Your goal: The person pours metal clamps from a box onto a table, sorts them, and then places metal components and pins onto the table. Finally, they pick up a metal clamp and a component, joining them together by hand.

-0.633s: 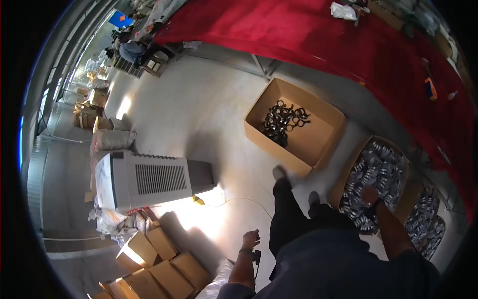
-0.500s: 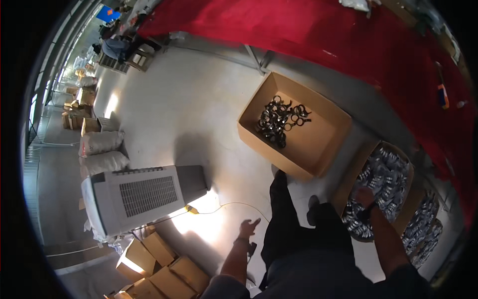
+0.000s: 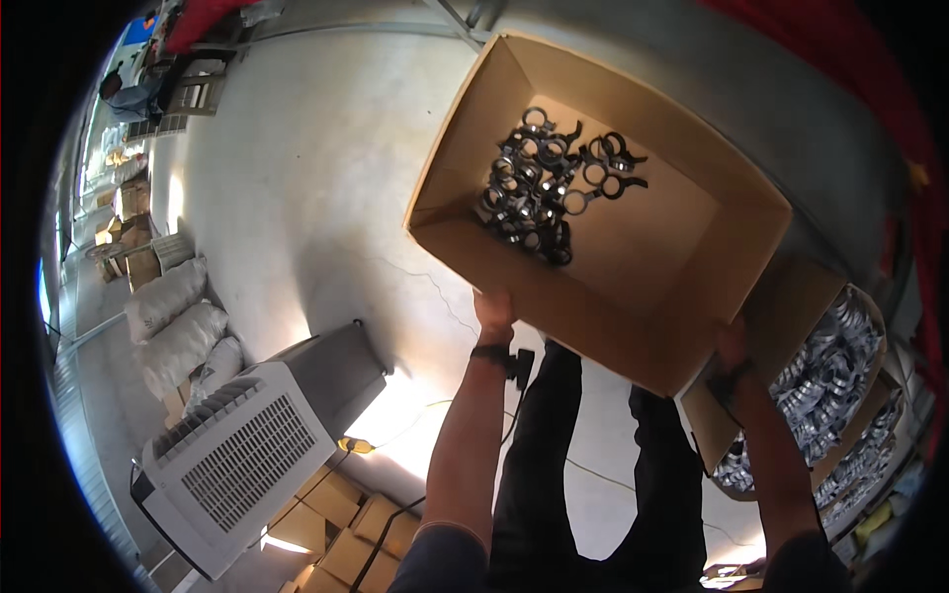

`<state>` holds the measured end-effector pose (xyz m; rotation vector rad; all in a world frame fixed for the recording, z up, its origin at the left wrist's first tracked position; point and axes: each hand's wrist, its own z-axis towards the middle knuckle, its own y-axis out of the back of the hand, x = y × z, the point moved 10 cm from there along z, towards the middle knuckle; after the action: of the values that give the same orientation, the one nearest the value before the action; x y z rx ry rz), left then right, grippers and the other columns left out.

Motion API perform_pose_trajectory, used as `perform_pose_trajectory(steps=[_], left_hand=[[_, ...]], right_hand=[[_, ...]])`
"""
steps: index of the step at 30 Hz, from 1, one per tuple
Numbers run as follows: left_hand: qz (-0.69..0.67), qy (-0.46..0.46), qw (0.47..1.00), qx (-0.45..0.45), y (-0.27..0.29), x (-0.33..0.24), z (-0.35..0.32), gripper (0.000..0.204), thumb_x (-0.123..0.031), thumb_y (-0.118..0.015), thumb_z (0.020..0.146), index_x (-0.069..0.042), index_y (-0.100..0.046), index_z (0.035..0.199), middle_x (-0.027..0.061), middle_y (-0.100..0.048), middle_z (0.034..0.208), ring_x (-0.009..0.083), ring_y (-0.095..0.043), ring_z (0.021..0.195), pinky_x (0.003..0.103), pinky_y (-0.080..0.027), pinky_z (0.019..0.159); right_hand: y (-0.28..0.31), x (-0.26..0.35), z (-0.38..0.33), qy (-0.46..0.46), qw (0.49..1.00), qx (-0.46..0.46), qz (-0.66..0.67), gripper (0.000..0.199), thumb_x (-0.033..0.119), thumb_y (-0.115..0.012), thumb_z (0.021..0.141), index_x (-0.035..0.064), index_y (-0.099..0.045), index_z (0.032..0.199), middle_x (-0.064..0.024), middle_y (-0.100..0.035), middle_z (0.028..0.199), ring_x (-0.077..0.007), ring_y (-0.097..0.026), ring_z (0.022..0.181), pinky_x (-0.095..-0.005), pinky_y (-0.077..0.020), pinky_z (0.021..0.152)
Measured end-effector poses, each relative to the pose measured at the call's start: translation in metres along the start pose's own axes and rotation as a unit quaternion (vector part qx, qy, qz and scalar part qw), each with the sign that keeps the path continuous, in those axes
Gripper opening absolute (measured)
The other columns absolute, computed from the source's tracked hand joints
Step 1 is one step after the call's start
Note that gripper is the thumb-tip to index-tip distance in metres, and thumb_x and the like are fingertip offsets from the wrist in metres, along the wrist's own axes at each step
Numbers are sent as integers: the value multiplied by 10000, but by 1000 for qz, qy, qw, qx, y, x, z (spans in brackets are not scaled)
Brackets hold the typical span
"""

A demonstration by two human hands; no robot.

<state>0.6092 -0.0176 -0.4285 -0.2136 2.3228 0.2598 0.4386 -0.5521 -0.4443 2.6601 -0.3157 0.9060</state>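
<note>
A large open cardboard box [image 3: 643, 237] is in front of me, tilted in view. Heaped toward its left side lie several black and shiny ring-shaped parts [image 3: 529, 188], some with short arms. My left hand [image 3: 494, 310] is closed on the near wall of the box, its fingertips hidden against the outside. At the near right corner my right hand [image 3: 732, 344] grips the same box, its fingers partly hidden and dim. Right beside that hand stands a carton of shiny metal parts [image 3: 830, 361].
Another carton of metal parts [image 3: 862, 450] stands farther right. A grey-white air cooler [image 3: 247, 460] stands at left, with a yellow cable connector [image 3: 356, 446] near it. Cardboard boxes [image 3: 341, 534] lie below; filled sacks [image 3: 178, 336] line the left. Red cloth [image 3: 850, 59] hangs at upper right.
Both hands have come to the ring-parts box, the right one from the carton of metal parts. The box looks larger and nearer. My view has shifted, and my legs stand farther apart.
</note>
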Motion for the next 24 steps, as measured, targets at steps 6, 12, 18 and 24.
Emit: perform_pose_trajectory(steps=[6,12,18,24], left_hand=[[-119,-114,980,108,53,-69,-88,618,-312,-767,904,-81,-480,1400,98,-650,1161,233,-681,989,364,-621,734],[-209,88,974,-1,100,-86,-253,436,-145,-638,981,18,-520,1367,152,-648,1228,302,-679,1066,412,-633,806],[-370,35,927,-48,192,-221,-404,417,-66,-626,915,24,-549,1315,158,-647,1144,324,-688,998,445,-632,781],[-370,-21,928,-37,227,-370,-431,469,30,-543,848,31,-536,1317,169,-629,1175,362,-678,1018,514,-626,789]], right_hand=[[5,192,-112,213,968,51,-127,581,40,-636,875,-6,-484,1434,-173,-702,1196,-282,-679,1121,-405,-539,942],[20,357,-267,340,865,91,-356,713,26,-610,820,49,-418,1506,-280,-686,1133,-458,-663,1077,-447,-534,946],[-68,552,-433,368,825,207,-374,768,82,-600,823,79,-348,1549,-302,-676,1136,-483,-658,1042,-503,-538,910],[-89,696,-524,402,775,202,-444,783,82,-632,830,99,-346,1558,-291,-683,1159,-443,-679,1074,-476,-550,929]])
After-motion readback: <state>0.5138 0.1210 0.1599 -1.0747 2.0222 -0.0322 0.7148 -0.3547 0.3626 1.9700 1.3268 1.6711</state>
